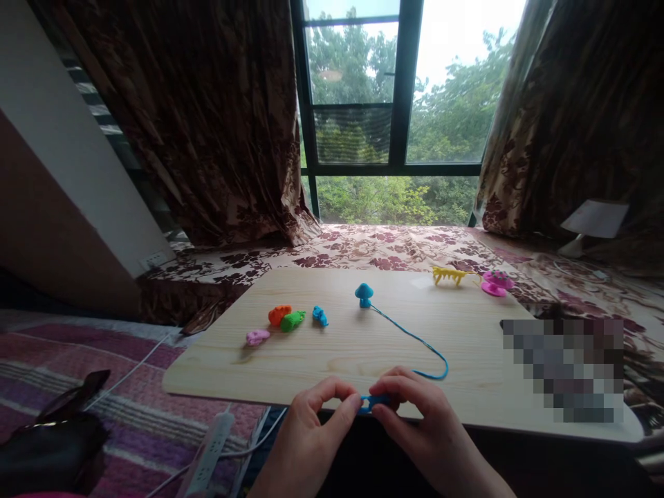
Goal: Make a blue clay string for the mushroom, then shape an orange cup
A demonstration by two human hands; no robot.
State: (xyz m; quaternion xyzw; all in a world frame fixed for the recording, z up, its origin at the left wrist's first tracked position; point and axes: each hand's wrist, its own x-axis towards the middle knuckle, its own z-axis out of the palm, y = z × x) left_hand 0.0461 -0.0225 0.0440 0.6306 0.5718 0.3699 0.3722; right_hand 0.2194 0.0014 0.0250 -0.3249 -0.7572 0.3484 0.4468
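Observation:
At the table's near edge, my left hand (317,427) and my right hand (422,413) face each other, each with thumb and fingertips pinched. Between them is a small piece of blue modelling clay (377,400), gripped from both sides and partly covered by my fingers. A blue mushroom-shaped clay figure (364,293) stands upright further back. From its foot a long thin blue clay strand (409,333) curves over the wood and back toward my right hand; whether it joins the held piece cannot be made out.
On the wooden table (218,366) lie orange (279,315), green (293,321), pink (257,337) and blue (320,316) clay lumps. A yellow legged figure (449,276) and a magenta figure (496,283) sit far right. A power strip (211,446) lies below the left edge.

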